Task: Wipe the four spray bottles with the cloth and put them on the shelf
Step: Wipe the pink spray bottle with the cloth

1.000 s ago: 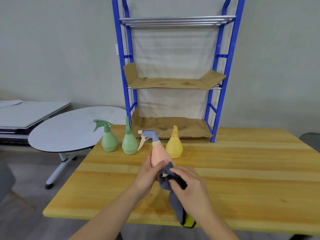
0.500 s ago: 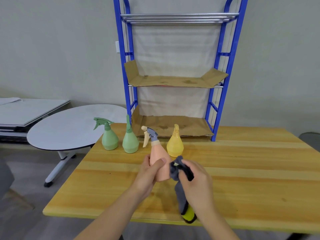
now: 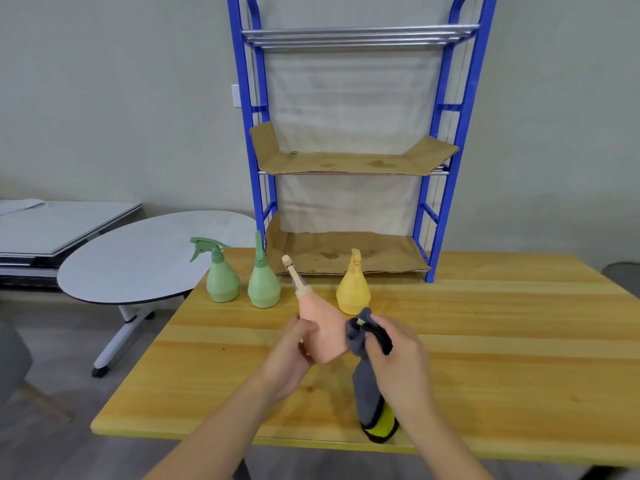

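At far left, beyond the bench, a flat grey slab (image 3: 65, 223) lies low, with a round grey-white side table (image 3: 138, 258) on a white leg between it and the yellow wooden table (image 3: 502, 341). On the wooden table's back left part stand two green bottles, upright, near each other but apart: a pale green spray bottle with a trigger head (image 3: 221, 277), then a pale green pear-shaped bottle with a narrow nozzle (image 3: 263, 282). Left hand (image 3: 294, 355) grips the base of a peach-pink plastic spray bottle (image 3: 320, 327), held above the table and tilted, nozzle pointing up and left. Right hand (image 3: 398, 355) is closed around a dark grey cloth with a yellow-green end (image 3: 370, 393); the bunched top of the cloth touches the peach bottle's right side, the rest hangs down. Just behind the cloth stands a yellow pear-shaped spray bottle (image 3: 353, 292), upright, its lower edge partly covered by cloth. Behind it, a blue metal-framed shelf rack (image 3: 460, 161) stands at the table's back edge, its two lower tiers lined with brown cardboard (image 3: 346, 252).
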Demonstrator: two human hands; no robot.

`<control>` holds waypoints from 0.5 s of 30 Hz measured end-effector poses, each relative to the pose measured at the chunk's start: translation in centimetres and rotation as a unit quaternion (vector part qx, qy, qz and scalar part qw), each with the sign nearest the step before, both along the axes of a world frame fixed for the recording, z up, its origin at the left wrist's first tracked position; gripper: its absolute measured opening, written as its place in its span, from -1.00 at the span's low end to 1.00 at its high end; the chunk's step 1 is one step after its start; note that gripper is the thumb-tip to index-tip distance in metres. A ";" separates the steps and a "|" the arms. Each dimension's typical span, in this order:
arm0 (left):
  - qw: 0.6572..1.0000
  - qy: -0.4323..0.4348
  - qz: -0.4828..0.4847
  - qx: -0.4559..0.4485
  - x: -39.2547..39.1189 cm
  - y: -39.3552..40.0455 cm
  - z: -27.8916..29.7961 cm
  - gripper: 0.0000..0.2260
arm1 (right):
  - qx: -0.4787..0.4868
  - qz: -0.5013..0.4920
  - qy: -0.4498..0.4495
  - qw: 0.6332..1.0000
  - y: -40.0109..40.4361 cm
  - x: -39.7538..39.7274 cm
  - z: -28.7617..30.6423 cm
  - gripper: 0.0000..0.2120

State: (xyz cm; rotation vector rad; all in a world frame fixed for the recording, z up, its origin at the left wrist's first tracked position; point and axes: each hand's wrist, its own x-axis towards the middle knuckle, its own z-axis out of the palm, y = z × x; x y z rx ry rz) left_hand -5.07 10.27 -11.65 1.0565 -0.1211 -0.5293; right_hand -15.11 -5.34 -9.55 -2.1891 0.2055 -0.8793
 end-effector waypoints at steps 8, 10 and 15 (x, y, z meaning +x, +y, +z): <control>0.996 -0.047 0.021 0.069 0.7 -0.3 0.2 -0.41 | -0.031 0.044 0.003 0.999 0.5 -0.4 0.1 -0.72; 0.993 -0.075 0.014 0.090 0.6 -0.5 0.2 -0.38 | -0.018 0.012 0.010 1.000 0.2 -0.5 0.3 -0.72; 0.992 -0.093 -0.007 0.090 0.4 -0.5 0.2 -0.40 | -0.089 0.083 0.000 0.993 0.8 -0.9 0.0 -0.73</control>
